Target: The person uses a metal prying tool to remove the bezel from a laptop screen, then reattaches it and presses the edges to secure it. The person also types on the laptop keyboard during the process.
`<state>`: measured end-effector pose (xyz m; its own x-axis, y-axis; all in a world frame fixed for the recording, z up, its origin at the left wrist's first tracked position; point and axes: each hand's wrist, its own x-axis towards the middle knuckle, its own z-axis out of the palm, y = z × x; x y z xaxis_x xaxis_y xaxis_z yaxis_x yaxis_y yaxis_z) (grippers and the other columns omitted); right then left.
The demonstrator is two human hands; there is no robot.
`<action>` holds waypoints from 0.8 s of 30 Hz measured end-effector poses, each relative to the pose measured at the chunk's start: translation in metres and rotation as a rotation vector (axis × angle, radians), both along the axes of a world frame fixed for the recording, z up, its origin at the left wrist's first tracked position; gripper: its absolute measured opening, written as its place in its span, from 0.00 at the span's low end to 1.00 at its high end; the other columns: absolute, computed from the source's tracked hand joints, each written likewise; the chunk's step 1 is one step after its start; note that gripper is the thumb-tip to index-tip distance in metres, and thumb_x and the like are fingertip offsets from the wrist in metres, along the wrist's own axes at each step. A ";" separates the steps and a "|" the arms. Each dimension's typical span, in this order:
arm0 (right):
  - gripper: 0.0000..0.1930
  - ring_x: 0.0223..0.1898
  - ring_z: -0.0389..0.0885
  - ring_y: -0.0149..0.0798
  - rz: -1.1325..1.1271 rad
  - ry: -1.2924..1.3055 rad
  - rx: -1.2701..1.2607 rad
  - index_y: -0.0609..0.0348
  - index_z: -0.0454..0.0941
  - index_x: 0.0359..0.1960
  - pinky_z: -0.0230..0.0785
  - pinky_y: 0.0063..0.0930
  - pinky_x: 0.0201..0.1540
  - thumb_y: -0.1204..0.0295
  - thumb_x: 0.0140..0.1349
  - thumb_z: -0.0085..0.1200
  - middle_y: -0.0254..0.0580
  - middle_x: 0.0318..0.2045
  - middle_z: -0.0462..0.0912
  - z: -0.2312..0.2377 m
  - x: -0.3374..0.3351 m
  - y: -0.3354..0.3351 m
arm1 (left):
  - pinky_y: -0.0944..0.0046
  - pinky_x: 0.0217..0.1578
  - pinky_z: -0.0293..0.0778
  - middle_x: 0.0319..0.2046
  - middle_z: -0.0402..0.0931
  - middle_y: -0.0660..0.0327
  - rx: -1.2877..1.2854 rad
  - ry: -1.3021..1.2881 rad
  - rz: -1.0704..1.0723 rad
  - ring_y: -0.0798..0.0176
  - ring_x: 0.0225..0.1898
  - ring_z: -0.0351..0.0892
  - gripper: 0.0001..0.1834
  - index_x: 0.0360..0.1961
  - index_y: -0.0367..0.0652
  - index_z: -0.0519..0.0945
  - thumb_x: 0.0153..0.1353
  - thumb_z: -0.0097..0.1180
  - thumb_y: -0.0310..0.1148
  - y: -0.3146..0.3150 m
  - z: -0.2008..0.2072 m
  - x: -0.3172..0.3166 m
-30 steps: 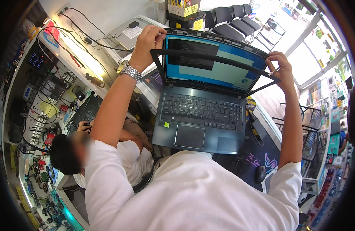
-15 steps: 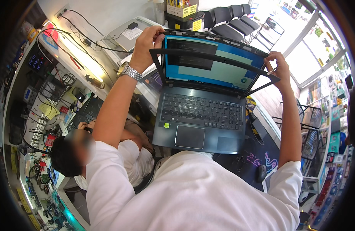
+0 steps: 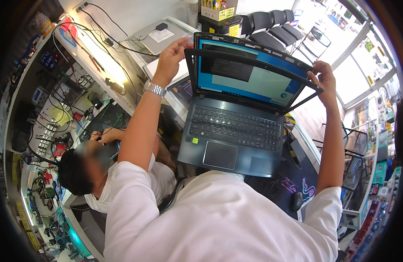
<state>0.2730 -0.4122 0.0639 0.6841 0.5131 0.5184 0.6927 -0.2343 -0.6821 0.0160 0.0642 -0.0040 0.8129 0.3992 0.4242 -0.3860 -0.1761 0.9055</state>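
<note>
A dark laptop (image 3: 236,131) stands opened in front of me, its lit screen (image 3: 236,78) showing a blue desktop with windows. The black screen bezel (image 3: 254,64) leans forward off the lid at the top, while its lower end meets the hinge side. At the upper left corner, my left hand (image 3: 170,63) has its thumb and index finger at the bezel's edge. My right hand (image 3: 324,85) is closed around the bezel's upper right side, fingers between it and the lid. Clips show along the bare top edge of the lid (image 3: 254,43).
To my left a person (image 3: 131,179) sits at a cluttered bench with cables and a lit meter (image 3: 50,59). A black mouse (image 3: 296,201) lies on a dark mat (image 3: 276,185) at the right. Behind the laptop are a grey closed laptop (image 3: 166,37) and black chairs (image 3: 267,30).
My left hand has shifted from pinching the lid's corner to the bezel's edge. The right hand sits slightly lower on the bezel. The view has swung a little to the left.
</note>
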 end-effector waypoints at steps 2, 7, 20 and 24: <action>0.22 0.43 0.80 0.26 0.029 0.024 0.008 0.62 0.77 0.60 0.75 0.22 0.45 0.77 0.68 0.70 0.32 0.44 0.80 0.002 0.002 -0.004 | 0.56 0.69 0.75 0.63 0.81 0.51 -0.204 -0.007 -0.138 0.58 0.63 0.83 0.23 0.73 0.32 0.72 0.85 0.45 0.35 -0.004 -0.025 -0.011; 0.15 0.36 0.82 0.24 0.065 0.146 0.023 0.63 0.83 0.54 0.76 0.20 0.41 0.75 0.68 0.70 0.32 0.43 0.85 0.003 0.008 -0.009 | 0.62 0.64 0.76 0.62 0.83 0.60 -0.086 0.047 -0.099 0.69 0.60 0.81 0.27 0.77 0.39 0.71 0.84 0.50 0.40 -0.017 -0.072 -0.026; 0.12 0.50 0.83 0.27 0.153 0.335 0.104 0.63 0.86 0.56 0.72 0.24 0.58 0.70 0.78 0.60 0.34 0.48 0.90 -0.011 0.041 -0.028 | 0.67 0.45 0.81 0.44 0.91 0.52 0.220 0.009 0.415 0.69 0.41 0.87 0.18 0.59 0.32 0.86 0.75 0.65 0.32 -0.043 -0.085 -0.002; 0.14 0.50 0.83 0.26 0.123 0.495 0.178 0.64 0.87 0.57 0.72 0.24 0.56 0.67 0.80 0.58 0.35 0.50 0.90 -0.013 0.050 -0.033 | 0.67 0.45 0.82 0.44 0.92 0.52 0.255 0.022 0.465 0.67 0.42 0.89 0.17 0.58 0.32 0.86 0.75 0.65 0.32 -0.047 -0.086 0.000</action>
<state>0.3228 -0.4448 0.0512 0.8089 0.5386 0.2356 0.2938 -0.0232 -0.9556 0.0155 0.0177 -0.0903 0.5839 0.6062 0.5400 -0.1963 -0.5400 0.8185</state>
